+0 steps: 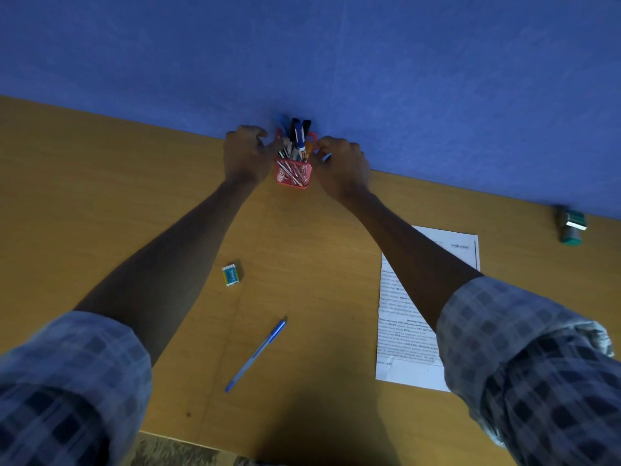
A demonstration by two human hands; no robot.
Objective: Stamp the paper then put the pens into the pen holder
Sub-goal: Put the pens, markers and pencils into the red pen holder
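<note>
Blue wall fills the top of frame, wooden desk below it. Head view: red mesh pen holder sits upper centre, against the wall edge, packed with pens standing upright. Left hand just left of the holder, fingers curled, tips at the rim; right hand just right of it, fingers curled toward the pens; can't tell if either is actually pinching anything. Blue pen lies loose on the desk, lower centre, diagonal, well apart from the holder. Printed paper at right, partly under the right forearm. Green stamp far right by the wall. Small eraser box centre-left. Checked sleeves rolled up at both bottom corners
</note>
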